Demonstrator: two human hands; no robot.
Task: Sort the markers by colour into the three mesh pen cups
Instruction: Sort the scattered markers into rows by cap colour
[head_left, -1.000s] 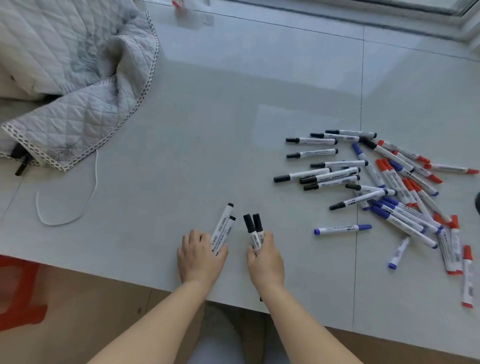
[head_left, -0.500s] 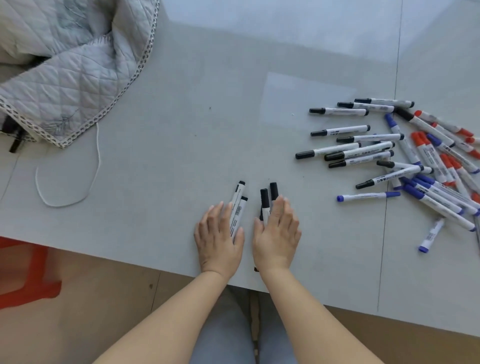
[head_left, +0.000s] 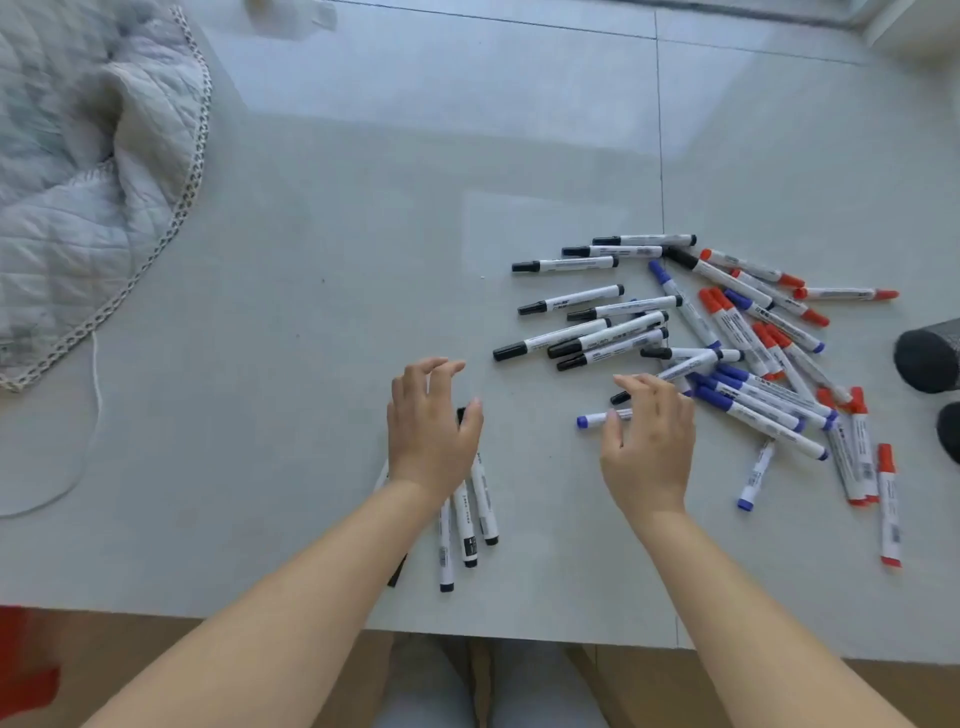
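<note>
So a second ago both hands were pinning a couple of black-capped markers each, down near the table's front edge; now the small black bunch (head_left: 467, 519) is lying there on its own, partly under the left wrist. The left hand (head_left: 434, 428) hovers over it with fingers spread and curled, gripping nothing as far as the view shows. The right hand (head_left: 649, 441) has swung off toward the big mixed pile (head_left: 701, 332), fingers loose and empty, fingertips just above a lone blue marker (head_left: 597, 419) and a black one poking out beside it. Reads like the blacks are being pre-grouped on the table (head_left: 311, 312) and the next pick is coming from the pile, so sorting is barely started and nothing's in a cup yet. Hard bits: only two dark mesh cups (head_left: 930, 358) peek in at the right edge, both cut off, and the third isn't in view. How many markers sit under the left hand can't be counted. The quilted cloth (head_left: 78, 182) top left is blurry.
</note>
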